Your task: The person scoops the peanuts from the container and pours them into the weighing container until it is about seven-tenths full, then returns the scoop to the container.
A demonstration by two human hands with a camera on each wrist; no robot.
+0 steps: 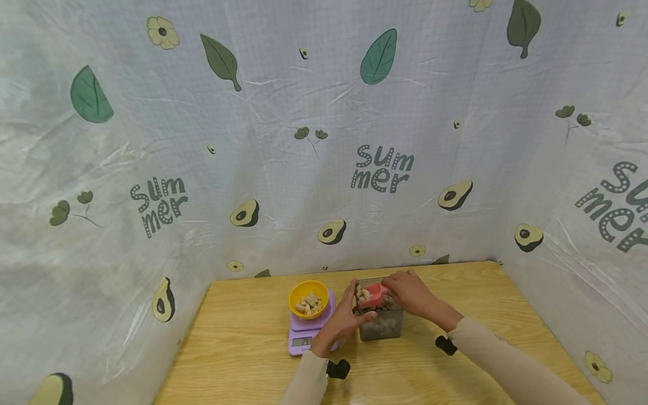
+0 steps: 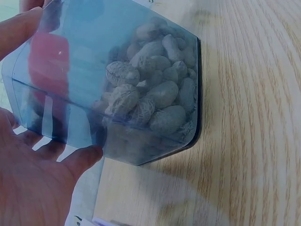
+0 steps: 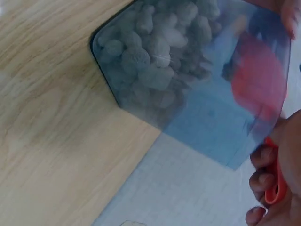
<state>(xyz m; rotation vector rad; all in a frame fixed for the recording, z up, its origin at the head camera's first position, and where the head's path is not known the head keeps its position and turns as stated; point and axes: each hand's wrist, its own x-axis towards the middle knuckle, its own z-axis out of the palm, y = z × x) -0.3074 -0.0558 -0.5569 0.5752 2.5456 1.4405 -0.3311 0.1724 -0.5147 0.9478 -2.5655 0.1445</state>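
Observation:
My right hand (image 1: 412, 293) grips the handle of a red scoop (image 1: 372, 296), whose bowl is inside the top of a clear tinted plastic container (image 1: 381, 329). Pale peanuts show in and beside the scoop. Through the container's wall, a heap of unshelled peanuts (image 2: 160, 89) fills its lower part. With thumb and fingers spread round the near left side, my left hand (image 1: 342, 319) holds the container by its upper walls. In the right wrist view the red handle (image 3: 277, 186) lies within the curled right fingers.
Left of the container, a purple kitchen scale (image 1: 298, 326) with a lit display carries a yellow bowl (image 1: 295, 309) of peanuts. All stand on a wood-grain table (image 1: 243, 337). A printed white curtain (image 1: 283, 185) encloses the table's back and sides.

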